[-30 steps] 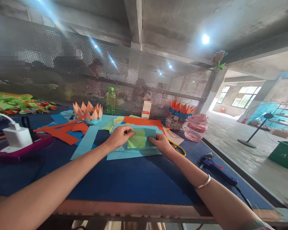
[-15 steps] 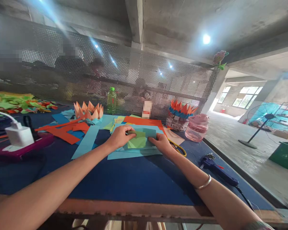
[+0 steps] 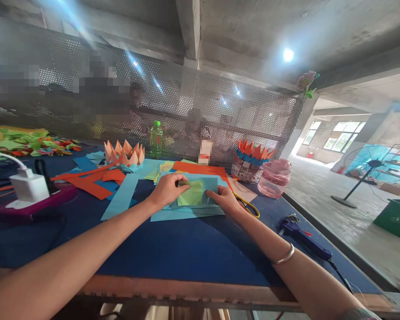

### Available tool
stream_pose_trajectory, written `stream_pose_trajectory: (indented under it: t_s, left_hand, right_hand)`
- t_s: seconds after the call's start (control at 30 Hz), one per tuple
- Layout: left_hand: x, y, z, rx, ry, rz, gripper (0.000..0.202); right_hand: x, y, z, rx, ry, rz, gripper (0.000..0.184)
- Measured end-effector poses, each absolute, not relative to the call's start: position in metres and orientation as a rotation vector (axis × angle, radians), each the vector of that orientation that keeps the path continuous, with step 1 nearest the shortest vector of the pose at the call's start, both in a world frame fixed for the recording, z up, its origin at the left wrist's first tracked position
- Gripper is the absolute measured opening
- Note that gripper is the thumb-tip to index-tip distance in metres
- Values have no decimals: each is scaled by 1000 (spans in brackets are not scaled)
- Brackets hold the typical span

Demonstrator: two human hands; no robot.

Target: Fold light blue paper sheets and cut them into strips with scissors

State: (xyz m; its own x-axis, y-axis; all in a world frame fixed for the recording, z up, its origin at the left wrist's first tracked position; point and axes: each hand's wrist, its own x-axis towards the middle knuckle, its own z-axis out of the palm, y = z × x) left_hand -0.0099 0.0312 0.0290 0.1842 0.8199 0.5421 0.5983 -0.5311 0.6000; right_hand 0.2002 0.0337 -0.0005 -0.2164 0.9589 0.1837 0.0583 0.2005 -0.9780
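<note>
My left hand (image 3: pixel 168 190) pinches the left side of a yellow-green paper square (image 3: pixel 194 195) between thumb and fingers. The square lies over a blue paper sheet (image 3: pixel 211 185), and their left edges sit close together. At the blue sheet's right edge, my right hand (image 3: pixel 222 199) is closed with the thumb on top. Both papers are held just above a pile of light blue paper (image 3: pixel 186 215). Yellow-handled scissors (image 3: pixel 250 206) lie partly hidden beyond my right wrist. My fingers under the sheets are hidden.
Peach folded-paper crown (image 3: pixel 124 154) and green bottle (image 3: pixel 156 140) stand behind. An orange-and-blue paper piece (image 3: pixel 250 153) tops a container beside a pink jar (image 3: pixel 274 179). A glue gun (image 3: pixel 305 238) lies right; a white charger (image 3: pixel 29 186) on a purple power strip stands left.
The yellow-green square now lies flatter against the blue sheet and shows more of its surface. Both hands keep nearly the same place; the view has shifted slightly.
</note>
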Motion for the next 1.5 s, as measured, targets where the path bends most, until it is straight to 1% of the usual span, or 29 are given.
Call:
stream_pose_trajectory:
  t_s: [0.17, 0.27, 0.37, 0.43, 0.57, 0.63, 0.7, 0.97, 1.3, 1.5]
  left_hand:
    - [-7, 29, 27, 2180, 1343, 1307, 14]
    - [-2, 26, 28, 2123, 1258, 1380, 30]
    - [2, 21, 33, 1885, 1071, 1411, 46]
    - [4, 16, 37, 1696, 1006, 1382, 50]
    - [6, 8, 42, 1517, 861, 1179, 41]
    - [6, 7, 39, 1492, 818, 1035, 36]
    - [5, 9, 36, 1470, 836, 965, 33]
    - [3, 13, 31, 1497, 879, 991, 32]
    - [8, 5, 31, 1620, 1021, 935, 46]
    - [7, 4, 32, 1687, 1018, 890, 49]
  right_hand:
    - [195, 27, 4, -997, -1437, 1210, 39]
    - [194, 25, 5, -990, -1403, 1238, 41]
    - [194, 24, 4, -980, -1374, 1256, 37]
    - [194, 25, 4, -959, -1359, 1269, 38]
    - [194, 26, 3, -913, -1351, 1289, 40]
    - [194, 26, 3, -898, -1361, 1293, 38]
    - [194, 25, 3, -888, -1372, 1296, 36]
    - [193, 21, 7, -835, -1376, 1350, 35]
    - [191, 19, 8, -874, -1423, 1333, 44]
    - [192, 19, 9, -867, -1442, 1311, 39]
